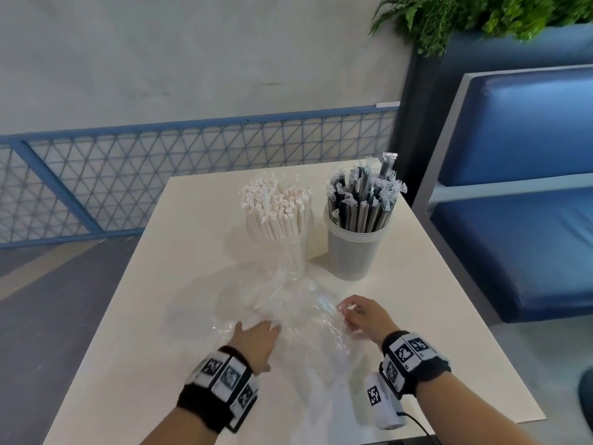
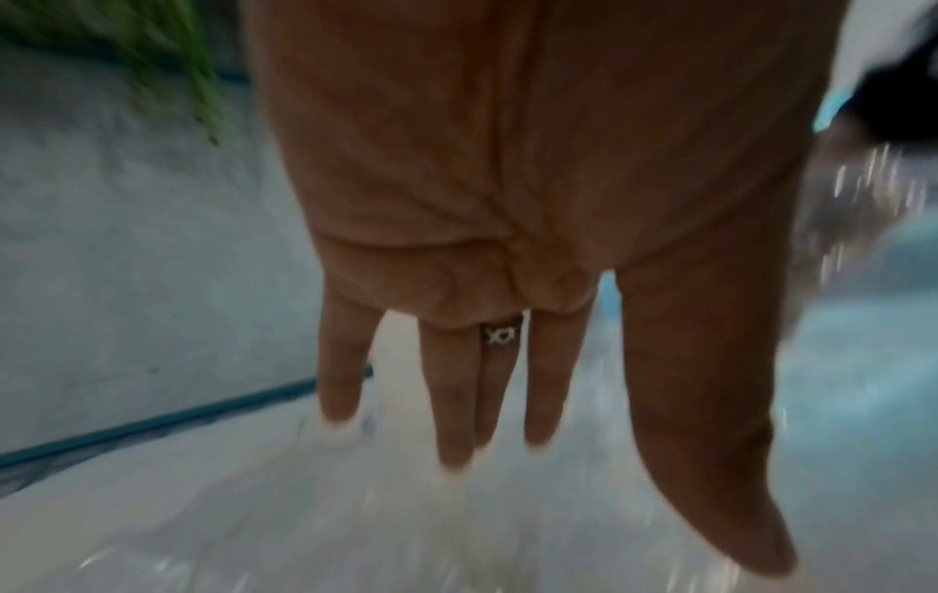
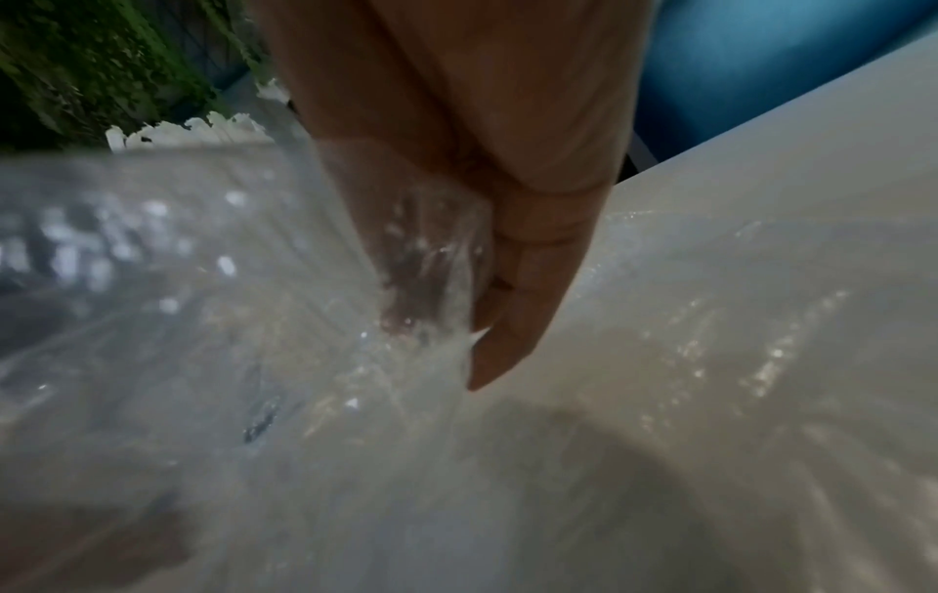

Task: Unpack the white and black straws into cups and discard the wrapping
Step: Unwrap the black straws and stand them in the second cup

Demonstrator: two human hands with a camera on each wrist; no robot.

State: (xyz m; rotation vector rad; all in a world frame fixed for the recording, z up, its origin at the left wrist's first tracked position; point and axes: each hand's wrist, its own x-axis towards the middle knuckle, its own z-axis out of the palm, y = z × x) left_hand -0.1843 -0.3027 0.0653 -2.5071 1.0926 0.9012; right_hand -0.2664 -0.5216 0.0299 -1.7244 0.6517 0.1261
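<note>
Two clear cups stand at the back of the white table (image 1: 134,332). The left cup (image 1: 282,252) holds white paper-wrapped straws (image 1: 276,203); the right cup (image 1: 353,252) holds black straws (image 1: 362,200) in clear sleeves. Crumpled clear plastic wrapping (image 1: 288,303) lies spread in front of the cups. My left hand (image 1: 256,335) lies flat on the wrapping's left part, fingers (image 2: 451,401) straight. My right hand (image 1: 362,316) pinches the wrapping's right edge; in the right wrist view the film (image 3: 254,321) bunches between my fingers (image 3: 518,313).
A blue padded bench (image 1: 519,220) stands close along the table's right edge. A blue mesh railing (image 1: 160,162) and a grey wall run behind. A planter with green ferns (image 1: 481,17) sits at the top right. The table's left side drops to the floor.
</note>
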